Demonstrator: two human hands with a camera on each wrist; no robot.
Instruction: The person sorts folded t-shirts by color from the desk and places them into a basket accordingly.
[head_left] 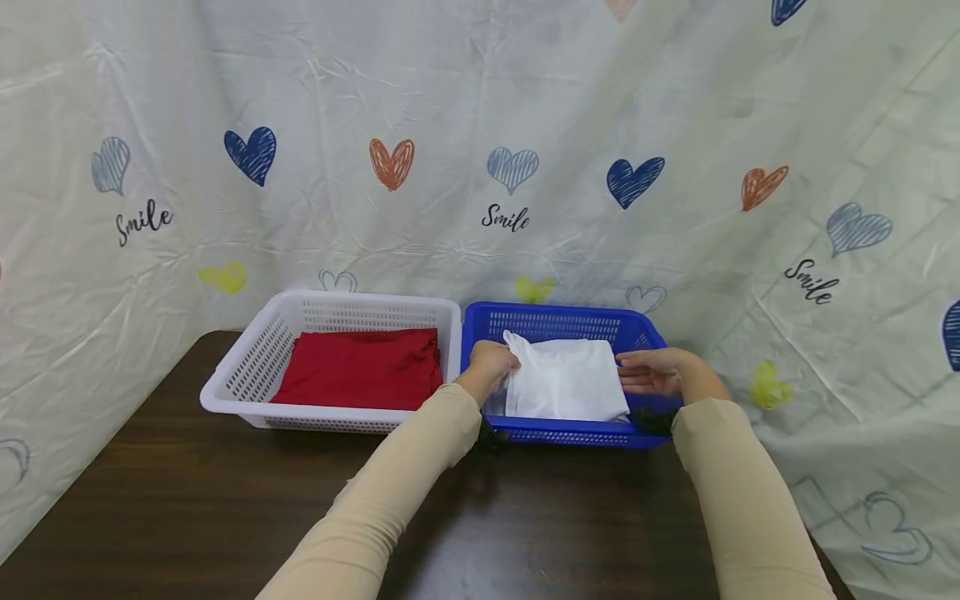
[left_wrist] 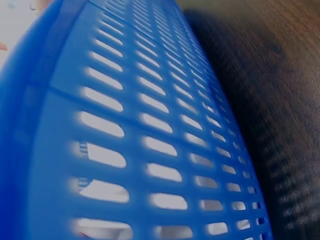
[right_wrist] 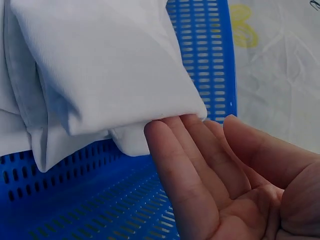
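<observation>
A folded white cloth [head_left: 566,379] lies in the blue basket [head_left: 555,312], its upper left corner raised to a point. At the cloth's left edge my left hand [head_left: 491,367] pinches the fabric. My right hand [head_left: 656,371] is at the opposite edge, palm turned up and fingers nearly straight. In the right wrist view, the fingertips [right_wrist: 162,127] reach under the hem of the white cloth [right_wrist: 110,65], with the thumb held apart. The left wrist view is filled by the basket's slotted blue wall [left_wrist: 135,115], which hides the left hand there.
A white basket [head_left: 225,379] holding folded red cloth [head_left: 360,371] stands to the left, right beside the blue one. Both sit on a dark wooden table [head_left: 225,500]. Behind them hangs a pale sheet [head_left: 450,83] printed with hearts.
</observation>
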